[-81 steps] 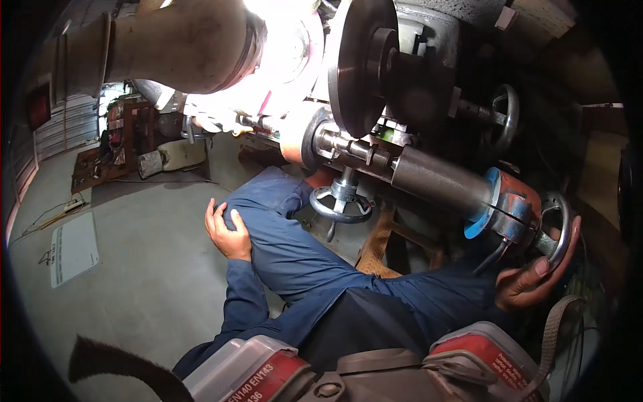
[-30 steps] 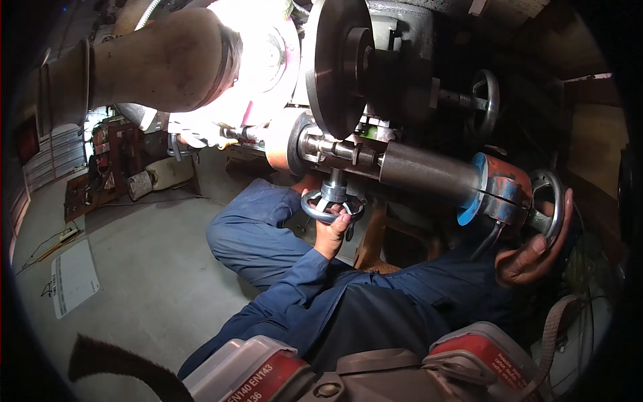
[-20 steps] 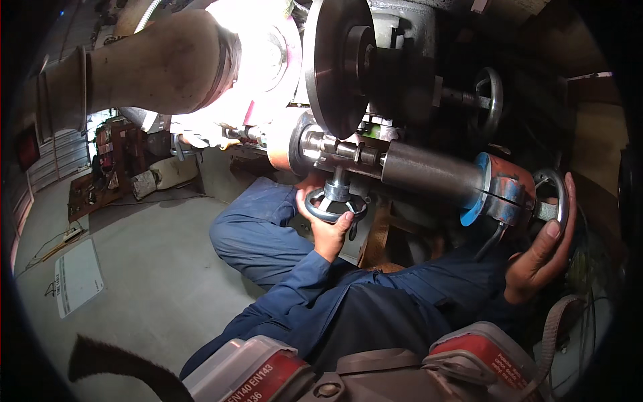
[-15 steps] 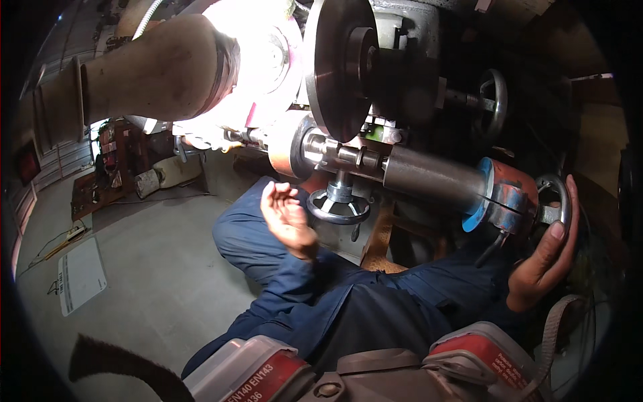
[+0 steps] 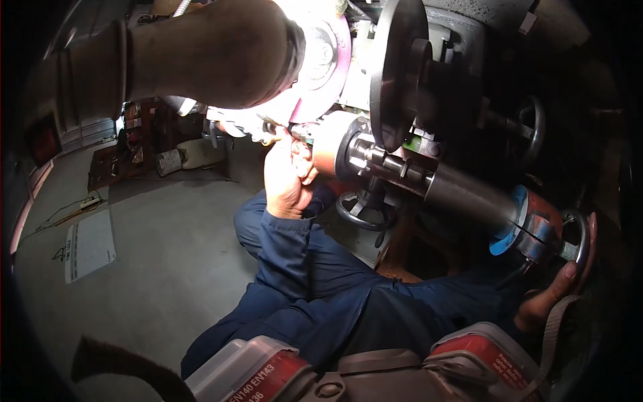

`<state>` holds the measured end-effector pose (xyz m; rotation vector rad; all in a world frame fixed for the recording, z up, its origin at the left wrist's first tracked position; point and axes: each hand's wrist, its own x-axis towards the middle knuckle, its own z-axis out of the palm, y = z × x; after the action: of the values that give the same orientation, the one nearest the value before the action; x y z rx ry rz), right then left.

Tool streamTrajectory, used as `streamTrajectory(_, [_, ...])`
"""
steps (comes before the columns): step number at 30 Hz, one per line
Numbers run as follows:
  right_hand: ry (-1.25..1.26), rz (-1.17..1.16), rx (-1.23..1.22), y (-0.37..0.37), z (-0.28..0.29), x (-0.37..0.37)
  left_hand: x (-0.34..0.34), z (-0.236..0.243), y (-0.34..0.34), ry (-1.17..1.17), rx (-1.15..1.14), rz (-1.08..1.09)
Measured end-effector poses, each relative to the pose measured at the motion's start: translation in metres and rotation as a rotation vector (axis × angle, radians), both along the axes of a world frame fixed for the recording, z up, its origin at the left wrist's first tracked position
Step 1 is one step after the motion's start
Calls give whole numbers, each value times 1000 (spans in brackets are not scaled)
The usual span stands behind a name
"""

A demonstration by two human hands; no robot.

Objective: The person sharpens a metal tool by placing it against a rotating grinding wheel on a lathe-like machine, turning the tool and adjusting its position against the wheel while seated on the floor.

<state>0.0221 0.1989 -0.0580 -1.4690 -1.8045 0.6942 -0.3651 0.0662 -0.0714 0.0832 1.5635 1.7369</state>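
Note:
My left hand (image 5: 288,173) is raised to the small fittings on the shaft (image 5: 303,130) left of the orange round housing (image 5: 325,154); its fingers are curled, and what they hold is hidden. My right hand (image 5: 549,291) grips the rim of the chrome handwheel (image 5: 577,233) at the right end, beside the blue and orange clamped collar (image 5: 539,238). A dark steel cylinder (image 5: 469,197) joins that collar along the machine's axis. Another handwheel (image 5: 355,214) hangs under the housing, with neither hand on it. Above are a large dark disc (image 5: 392,74) and a brightly lit wheel with a pink rim (image 5: 341,57).
A large duct (image 5: 201,57) crosses the upper left. A rear handwheel (image 5: 536,130) stands at right. Cluttered wooden boards (image 5: 104,167), a white board (image 5: 90,244) and cables are on the grey floor (image 5: 161,288). My bent legs are under the machine; respirator filters fill the lower edge.
My left hand left my knee, took the lower handwheel, released it and rose leftward to the shaft. My right hand stayed at the end handwheel. The view has shifted, moving the machine rightward in frame.

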Motion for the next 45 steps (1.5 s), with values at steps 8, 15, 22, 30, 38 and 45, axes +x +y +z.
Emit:
streamTrajectory(8, [241, 196, -98, 8, 3, -3, -19, 1, -8, 44, -105, -89])
streamTrajectory(15, [312, 108, -82, 5, 3, -10, -14, 2, 1, 40, -111, -30])
streamTrajectory(22, [306, 203, -198, 7, 10, 1, 9, -19, -4, 1408, -319, 45])
streamTrajectory(30, [276, 123, -107, 7, 8, -10, -34, 8, -2, 1579, -336, -778])
streamTrajectory(38, [226, 115, -167, 9, 12, -4, -19, 12, 4, 1453, -372, -779])
streamTrajectory(45, [259, 107, -188, 8, 13, -7, -15, 4, 5, 1307, -289, -672])
